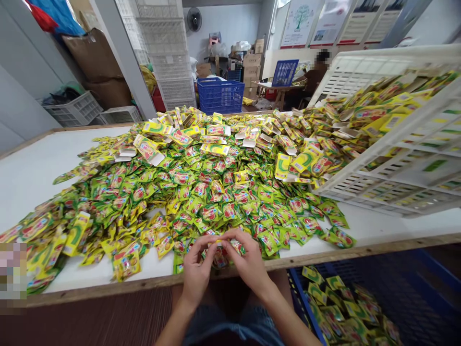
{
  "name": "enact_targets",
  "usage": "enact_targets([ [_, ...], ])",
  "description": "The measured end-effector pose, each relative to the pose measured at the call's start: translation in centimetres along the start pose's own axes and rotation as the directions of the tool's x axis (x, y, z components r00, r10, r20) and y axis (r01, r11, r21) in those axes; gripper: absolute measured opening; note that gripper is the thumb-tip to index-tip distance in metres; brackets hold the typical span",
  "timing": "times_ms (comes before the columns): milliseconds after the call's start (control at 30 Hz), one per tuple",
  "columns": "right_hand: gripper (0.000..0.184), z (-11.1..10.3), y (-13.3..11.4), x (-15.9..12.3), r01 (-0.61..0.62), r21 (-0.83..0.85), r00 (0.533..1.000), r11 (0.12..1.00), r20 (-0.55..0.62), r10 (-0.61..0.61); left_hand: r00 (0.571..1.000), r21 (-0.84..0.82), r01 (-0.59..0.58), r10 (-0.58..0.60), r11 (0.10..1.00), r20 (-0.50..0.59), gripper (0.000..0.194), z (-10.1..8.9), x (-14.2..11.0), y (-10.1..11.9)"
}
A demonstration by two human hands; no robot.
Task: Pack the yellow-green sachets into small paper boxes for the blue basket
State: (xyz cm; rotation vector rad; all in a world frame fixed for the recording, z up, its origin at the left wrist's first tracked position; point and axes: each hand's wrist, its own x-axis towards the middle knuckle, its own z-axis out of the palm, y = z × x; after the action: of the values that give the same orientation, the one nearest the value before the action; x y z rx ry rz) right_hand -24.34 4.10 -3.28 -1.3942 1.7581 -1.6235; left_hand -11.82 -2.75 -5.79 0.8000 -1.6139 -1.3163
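My left hand [197, 269] and my right hand [249, 262] meet at the table's front edge, fingertips pinched together. Between them they hold a small printed pack [220, 259] with a yellow top edge and red print. My fingers cover much of it, and I cannot tell whether it is a carton or a sachet. Just beyond my hands spreads a heap of shiny green sachets [230, 210] with red fruit pictures. Yellow sachets [165, 246] lie left of my left hand. Small yellow cartons [215, 149], several with open flaps, rest on the heap's far side.
A white plastic crate [389, 192] lies tipped at the right, spilling cartons onto the white table [29, 173]. Below the edge at the right, a blue crate [302, 298] holds many packs. Behind stand stacked white crates [167, 57], a blue basket [220, 96] and a seated person [311, 79].
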Motion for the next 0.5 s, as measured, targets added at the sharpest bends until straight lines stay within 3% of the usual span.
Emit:
enact_targets([
  [133, 0.012, -0.1, 1.0, -0.3, 0.003, 0.112, 1.000, 0.994, 0.009, -0.004, 0.998, 0.002, -0.054, 0.054, 0.999, 0.020, 0.013, -0.4, 0.3, -1.3],
  [367, 0.017, 0.9, 0.9, -1.3, -0.032, 0.121, 0.999, 0.992, 0.014, 0.031, 0.997, 0.118, -0.067, 0.064, 0.991, 0.033, 0.014, -1.3, -0.6, -3.0],
  [433, 0.020, -0.7, 0.1, -1.5, 0.000, 0.054, 1.000, 0.999, -0.015, 0.001, 0.998, 0.069, -0.042, 0.039, 0.997, 0.049, 0.032, -1.3, -0.9, -3.1],
  [500, 0.022, -4.5, -0.6, -2.2, -0.022, -0.099, 1.000, 0.995, -0.020, 0.020, 0.998, -0.024, 0.014, -0.013, 1.000, 0.055, 0.042, -1.3, -1.0, -2.8],
])
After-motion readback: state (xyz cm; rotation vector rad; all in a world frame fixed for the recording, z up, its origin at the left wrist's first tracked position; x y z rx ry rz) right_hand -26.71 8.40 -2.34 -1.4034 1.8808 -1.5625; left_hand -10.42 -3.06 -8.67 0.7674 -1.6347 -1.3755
